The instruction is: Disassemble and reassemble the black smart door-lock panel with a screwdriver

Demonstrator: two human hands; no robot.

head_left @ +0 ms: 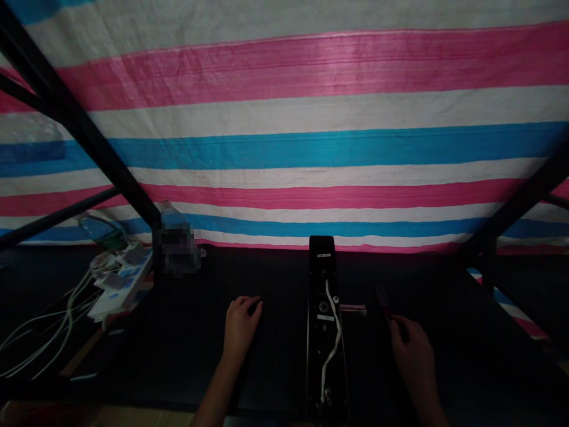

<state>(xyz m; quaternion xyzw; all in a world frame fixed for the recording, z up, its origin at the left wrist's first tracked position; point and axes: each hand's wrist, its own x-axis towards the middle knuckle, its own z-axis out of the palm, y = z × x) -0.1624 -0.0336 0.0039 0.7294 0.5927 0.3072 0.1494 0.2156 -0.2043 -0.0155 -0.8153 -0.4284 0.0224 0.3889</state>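
A long black door-lock panel [315, 350] lies on the dark table between my hands, its inner face up. A white cable [336, 332] runs along it, and a pinkish metal handle [353, 309] sticks out from its right side. To the left of the panel, my left hand [240, 320] rests on the table, loosely open, thumb and forefinger a little apart with nothing visible between them. At the right, my right hand [412, 344] is closed on the near end of a narrow dark object with a reddish part [383, 302]. Its kind is too dim to make out.
At the left stand a white power strip [122, 284] with tangled white cables [69, 314], and a plastic bottle [100, 230]. A pixelated item [180, 249] is beside the black frame post [111, 160]. Striped sheeting [338, 148] hangs behind the table.
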